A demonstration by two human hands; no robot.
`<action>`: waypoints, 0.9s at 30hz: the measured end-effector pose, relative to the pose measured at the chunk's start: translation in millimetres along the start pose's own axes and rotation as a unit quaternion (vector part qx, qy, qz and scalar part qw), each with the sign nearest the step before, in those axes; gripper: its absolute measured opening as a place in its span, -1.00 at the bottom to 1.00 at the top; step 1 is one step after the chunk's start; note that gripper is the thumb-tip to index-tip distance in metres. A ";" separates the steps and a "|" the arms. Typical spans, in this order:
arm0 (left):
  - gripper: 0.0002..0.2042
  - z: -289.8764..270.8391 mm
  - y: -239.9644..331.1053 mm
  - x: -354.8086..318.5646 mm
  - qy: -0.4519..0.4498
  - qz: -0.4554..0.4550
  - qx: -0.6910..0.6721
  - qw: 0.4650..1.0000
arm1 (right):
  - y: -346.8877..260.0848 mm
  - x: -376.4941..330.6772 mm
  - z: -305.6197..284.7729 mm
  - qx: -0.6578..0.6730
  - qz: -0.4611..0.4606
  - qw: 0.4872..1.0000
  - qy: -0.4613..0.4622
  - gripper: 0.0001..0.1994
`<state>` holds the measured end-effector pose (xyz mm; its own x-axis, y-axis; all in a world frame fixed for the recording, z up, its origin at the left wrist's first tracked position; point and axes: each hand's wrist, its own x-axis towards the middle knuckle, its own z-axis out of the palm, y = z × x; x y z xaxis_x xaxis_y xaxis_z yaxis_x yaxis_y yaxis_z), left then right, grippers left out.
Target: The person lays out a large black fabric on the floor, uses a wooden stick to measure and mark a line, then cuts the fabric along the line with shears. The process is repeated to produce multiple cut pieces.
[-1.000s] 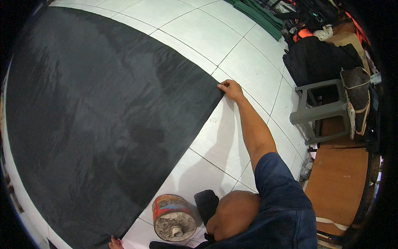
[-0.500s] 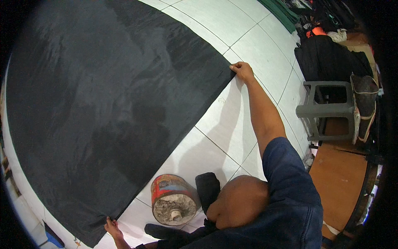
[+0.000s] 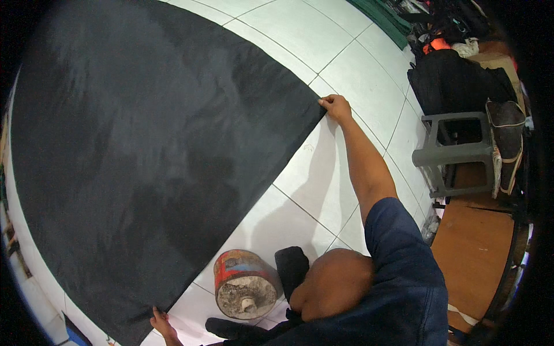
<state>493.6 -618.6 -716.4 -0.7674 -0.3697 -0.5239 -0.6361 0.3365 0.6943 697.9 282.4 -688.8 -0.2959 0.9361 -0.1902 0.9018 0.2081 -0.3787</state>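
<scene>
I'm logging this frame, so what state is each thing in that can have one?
black fabric: spread flat on the tiled floor
left hand: pinching the fabric's near corner
right hand: gripping the fabric's far corner
rusty tin can: tipped, filled end facing the camera
grey plastic stool: upright

Both arms spread wide, hands low at the work surface

Right arm stretched nearly straight up and away from the body, bare forearm, dark blue short sleeve at the shoulder; right hand [image 3: 336, 107] at full reach, knuckles up, fingers curled in a pinch. Left hand [image 3: 162, 323] at the lower edge of the head view, close to the body, fingers pointing up and pressed together in a grip; left forearm mostly out of view. The two hands well apart
</scene>
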 end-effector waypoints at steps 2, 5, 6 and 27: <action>-0.70 -3.5 -1.7 4.5 -0.021 0.012 0.015 1.000 | 1.9 -0.5 0.2 -0.013 -0.010 1.000 0.008 -0.65; -0.70 -0.9 -3.9 3.5 -0.014 0.018 0.038 0.999 | 5.7 0.3 -1.0 -0.045 -0.006 0.999 0.017 -0.65; -0.71 0.6 -5.8 1.7 -0.014 0.015 0.036 0.999 | 7.6 0.8 -2.6 -0.051 -0.012 0.999 0.014 -0.66; -0.59 3.6 8.1 -16.6 -0.023 0.048 0.004 0.999 | -120.8 -277.0 78.9 -0.088 -0.565 0.813 -0.112 -0.65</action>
<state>500.9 -606.6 -703.8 -0.8274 -0.2954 -0.4776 -0.5602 0.3747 0.7387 646.0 -24.4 -661.8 -0.9986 0.0493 0.0215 0.0409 0.9548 -0.2943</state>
